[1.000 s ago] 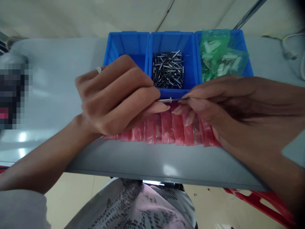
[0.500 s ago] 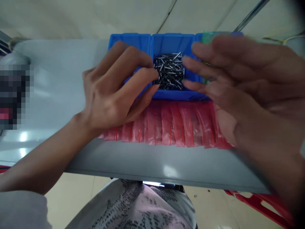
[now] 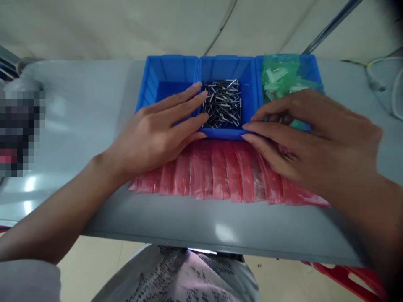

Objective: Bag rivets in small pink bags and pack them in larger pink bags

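Observation:
Small dark and silvery metal pins [image 3: 222,102] lie heaped in the middle blue bin [image 3: 228,65]. My left hand [image 3: 160,130] reaches across the front of the left bin, fingers stretched out and slightly apart, their tips at the middle bin's left side beside the pins. Nothing shows in it. At the front right corner of that same bin, my right hand [image 3: 302,134] has thumb and forefinger close together on the rim; its other fingers curl behind, partly hidden. Pink zip bags [image 3: 217,172] lie overlapping in a row before the bins, partly under both hands.
The left blue bin [image 3: 172,69] shows a bare floor. Green plastic bags with white pieces [image 3: 280,75] fill the right bin [image 3: 310,65]. A white cable [image 3: 374,79] lies at the far right of the grey table [image 3: 85,113]. A red stool [image 3: 346,274] stands below.
My right hand has come down and left from above the right bin to the middle bin's front corner. My left fingers have straightened. The view has shifted slightly, revealing the green bags.

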{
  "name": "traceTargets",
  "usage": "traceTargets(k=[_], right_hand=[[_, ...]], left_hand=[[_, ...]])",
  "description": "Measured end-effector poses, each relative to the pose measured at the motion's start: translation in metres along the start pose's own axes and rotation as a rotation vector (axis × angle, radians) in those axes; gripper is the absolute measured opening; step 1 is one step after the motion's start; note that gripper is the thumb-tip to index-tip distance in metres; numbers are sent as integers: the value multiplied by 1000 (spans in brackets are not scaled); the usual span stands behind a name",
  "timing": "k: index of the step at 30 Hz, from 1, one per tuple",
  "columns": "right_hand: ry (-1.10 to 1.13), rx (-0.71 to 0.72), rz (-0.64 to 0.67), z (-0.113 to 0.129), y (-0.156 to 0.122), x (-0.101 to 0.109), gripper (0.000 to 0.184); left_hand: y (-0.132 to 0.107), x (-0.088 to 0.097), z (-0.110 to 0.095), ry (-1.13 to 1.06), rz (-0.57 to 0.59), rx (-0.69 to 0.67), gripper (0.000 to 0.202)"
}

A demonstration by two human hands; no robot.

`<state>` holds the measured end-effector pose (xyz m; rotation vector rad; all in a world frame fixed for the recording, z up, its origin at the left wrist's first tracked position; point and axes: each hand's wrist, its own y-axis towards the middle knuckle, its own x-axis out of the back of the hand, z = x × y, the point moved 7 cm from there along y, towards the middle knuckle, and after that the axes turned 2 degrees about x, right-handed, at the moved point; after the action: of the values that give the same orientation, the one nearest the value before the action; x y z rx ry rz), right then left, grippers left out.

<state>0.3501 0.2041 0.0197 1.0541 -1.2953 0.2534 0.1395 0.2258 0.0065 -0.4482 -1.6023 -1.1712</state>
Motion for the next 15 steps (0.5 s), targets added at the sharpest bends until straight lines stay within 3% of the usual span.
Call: traceTargets(k=[6,9,13,15], right_hand=[[202,-298,23,-16,2,-1,17],[205,-241,-4,-12,8,5,13],[-21,-6,-13,-1,10,24,8],[-83,6,38,1,1,33,9]], left_hand=[[3,5,-3,11,-49,-19,34],[3,8,-5,14,-53,-45,35],[5,12,-3,-7,-52,-39,39],[6,14,2,-20,-59,12,44]])
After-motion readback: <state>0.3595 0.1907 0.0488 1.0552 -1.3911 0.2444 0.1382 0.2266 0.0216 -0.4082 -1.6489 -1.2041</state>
